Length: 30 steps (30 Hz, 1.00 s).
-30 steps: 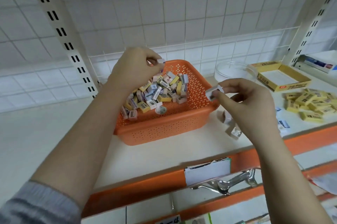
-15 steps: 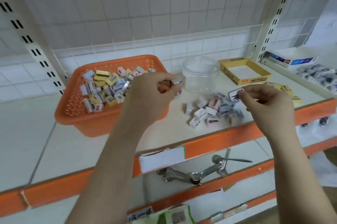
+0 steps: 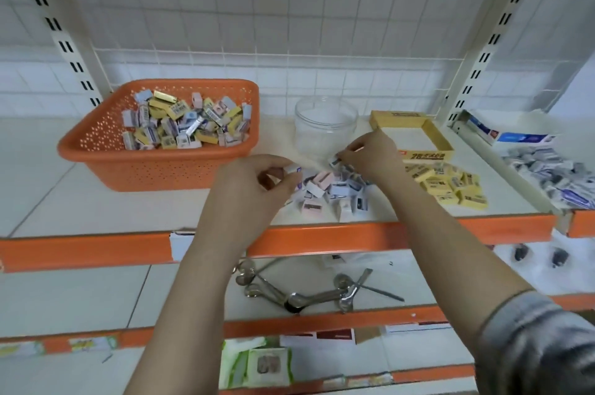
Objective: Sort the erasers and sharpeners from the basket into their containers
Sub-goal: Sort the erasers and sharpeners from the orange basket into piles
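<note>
Left hand (image 3: 257, 183) and right hand (image 3: 373, 153) each pinching what looks like a small sharpener above the loose sharpener pile (image 3: 335, 192), beside the orange basket (image 3: 154, 163).

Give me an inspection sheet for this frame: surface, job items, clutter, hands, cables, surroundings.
Surface: white shelf with an orange front edge.
Job's things: orange basket holds mixed small boxed items; clear jar and yellow box stand right of it; a loose pile of small sharpeners lies before the jar, yellow erasers before the box.
Clutter: grey packets on the next shelf to the right; metal spoons on the shelf below.
Hands: left hand pinches a small white piece; right hand pinches another over the pile.
Cables: nothing seen.
Surroundings: white wire grid back panel, slotted uprights.
</note>
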Motion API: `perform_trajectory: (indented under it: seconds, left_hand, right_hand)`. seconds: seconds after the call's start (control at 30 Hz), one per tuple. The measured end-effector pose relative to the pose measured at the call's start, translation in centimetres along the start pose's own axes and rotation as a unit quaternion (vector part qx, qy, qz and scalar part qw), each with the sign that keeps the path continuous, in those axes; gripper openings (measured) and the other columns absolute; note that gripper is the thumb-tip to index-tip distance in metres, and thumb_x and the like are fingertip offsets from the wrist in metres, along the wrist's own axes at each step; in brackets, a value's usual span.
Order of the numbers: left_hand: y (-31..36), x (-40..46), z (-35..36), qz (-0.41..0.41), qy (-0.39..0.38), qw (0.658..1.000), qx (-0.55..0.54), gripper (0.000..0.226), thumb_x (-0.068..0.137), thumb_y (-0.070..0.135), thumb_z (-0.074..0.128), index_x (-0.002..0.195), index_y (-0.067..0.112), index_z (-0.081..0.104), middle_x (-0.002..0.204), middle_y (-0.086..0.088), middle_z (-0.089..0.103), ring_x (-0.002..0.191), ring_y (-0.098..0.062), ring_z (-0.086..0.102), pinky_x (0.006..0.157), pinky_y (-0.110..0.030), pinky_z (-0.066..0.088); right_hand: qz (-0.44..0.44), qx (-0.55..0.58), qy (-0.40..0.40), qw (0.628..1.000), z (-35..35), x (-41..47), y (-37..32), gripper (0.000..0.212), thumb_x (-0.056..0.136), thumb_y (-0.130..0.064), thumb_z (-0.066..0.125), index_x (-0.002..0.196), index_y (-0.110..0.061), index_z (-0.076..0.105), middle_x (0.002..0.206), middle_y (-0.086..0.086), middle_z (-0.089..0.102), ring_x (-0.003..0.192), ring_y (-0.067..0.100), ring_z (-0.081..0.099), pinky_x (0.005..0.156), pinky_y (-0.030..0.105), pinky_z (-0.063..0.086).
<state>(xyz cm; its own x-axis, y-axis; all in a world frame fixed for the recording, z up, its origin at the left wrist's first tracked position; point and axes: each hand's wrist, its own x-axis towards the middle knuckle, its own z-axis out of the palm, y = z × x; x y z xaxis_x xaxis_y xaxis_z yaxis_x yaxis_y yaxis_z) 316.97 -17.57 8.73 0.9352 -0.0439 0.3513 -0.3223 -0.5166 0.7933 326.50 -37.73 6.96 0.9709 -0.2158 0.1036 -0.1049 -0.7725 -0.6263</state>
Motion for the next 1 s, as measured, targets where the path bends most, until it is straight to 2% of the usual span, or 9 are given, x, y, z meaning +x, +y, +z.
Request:
perform_trajectory:
  seconds: [0.13,0.2,0.37,0.53,0.63,0.7,0.87,0.93,1.0]
  left_hand:
    - [-0.2,0.8,0.1,0.007,-0.021,1.000,0.016,0.010,0.082,0.030,0.070,0.081,0.037,0.062,0.071,0.021,0.061,0.070,0.008,0.055,0.060,-0.003,0.040]
    - [-0.6,1.4,0.3,0.014,-0.029,0.999,0.013,0.006,0.083,0.030,0.069,0.086,0.033,0.066,0.071,0.022,0.060,0.069,0.010,0.054,0.061,-0.003,0.040]
    - [-0.8,3.4,2.0,0.047,-0.075,0.996,0.013,0.018,0.088,0.028,0.063,0.103,0.023,0.071,0.076,0.023,0.061,0.071,0.013,0.053,0.059,0.000,0.036]
    - [2.1,5.0,6.7,0.090,-0.123,0.988,-0.023,0.009,0.090,0.024,0.061,0.085,0.032,0.063,0.071,0.019,0.062,0.066,0.009,0.058,0.057,-0.004,0.040]
    - [5.2,5.3,11.1,0.100,-0.163,0.980,-0.055,0.003,0.085,0.029,0.068,0.085,0.026,0.068,0.074,0.017,0.064,0.068,0.000,0.061,0.060,-0.016,0.050]
    - [7.4,5.3,14.4,0.108,-0.188,0.974,-0.070,0.011,0.083,0.032,0.070,0.088,0.023,0.071,0.077,0.016,0.064,0.071,0.001,0.061,0.065,-0.018,0.052]
    - [13.0,6.1,22.5,0.132,-0.217,0.963,-0.093,0.017,0.084,0.030,0.070,0.096,0.019,0.072,0.077,0.015,0.062,0.070,0.005,0.057,0.066,-0.013,0.048]
    - [15.0,7.1,26.1,0.136,-0.239,0.958,-0.076,0.021,0.087,0.027,0.066,0.103,0.015,0.072,0.080,0.006,0.065,0.068,0.002,0.056,0.062,-0.009,0.043]
    - [16.5,8.2,29.6,0.136,-0.264,0.954,-0.040,0.021,0.090,0.025,0.062,0.102,0.011,0.073,0.087,-0.008,0.070,0.071,-0.012,0.059,0.066,-0.020,0.045]
  right_hand:
    - [0.011,0.004,0.002,1.000,1.0,0.3,0.1,0.021,0.085,-0.024,0.066,0.085,-0.004,0.074,0.073,0.009,0.069,0.051,0.011,0.052,0.050,0.020,0.040]
    - [0.009,0.016,0.015,1.000,1.0,0.1,0.1,0.021,0.086,-0.021,0.064,0.087,-0.002,0.073,0.078,0.012,0.071,0.056,0.017,0.058,0.051,0.024,0.043]
    - [0.033,0.125,0.118,0.984,-1.3,-2.9,2.3,0.010,0.086,-0.020,0.063,0.087,-0.014,0.072,0.068,0.000,0.066,0.060,0.017,0.062,0.062,0.029,0.051]
    - [0.106,0.093,0.242,0.960,-4.2,-8.9,7.8,0.010,0.086,-0.020,0.061,0.080,-0.021,0.068,0.075,-0.005,0.067,0.062,0.011,0.056,0.054,0.022,0.038]
    - [0.151,0.043,0.247,0.956,-6.0,-11.6,11.1,0.013,0.089,-0.023,0.057,0.087,-0.021,0.069,0.080,-0.005,0.065,0.063,0.013,0.056,0.051,0.023,0.038]
    - [0.161,0.002,0.249,0.955,-7.7,-12.8,13.5,0.016,0.090,-0.023,0.055,0.084,-0.018,0.069,0.077,-0.005,0.065,0.062,0.015,0.056,0.052,0.020,0.039]
    - [0.189,-0.066,0.168,0.965,-13.0,-14.3,20.2,0.026,0.090,-0.028,0.054,0.072,-0.012,0.064,0.074,0.006,0.068,0.065,0.023,0.061,0.061,0.033,0.049]
    - [0.181,-0.085,0.145,0.969,-15.2,-14.9,22.5,0.020,0.090,-0.027,0.055,0.072,-0.021,0.063,0.077,0.001,0.069,0.069,0.019,0.062,0.063,0.032,0.050]
    - [0.176,-0.094,0.134,0.971,-17.0,-15.4,24.2,0.019,0.090,-0.027,0.055,0.074,-0.023,0.063,0.078,-0.001,0.069,0.068,0.016,0.062,0.062,0.030,0.049]
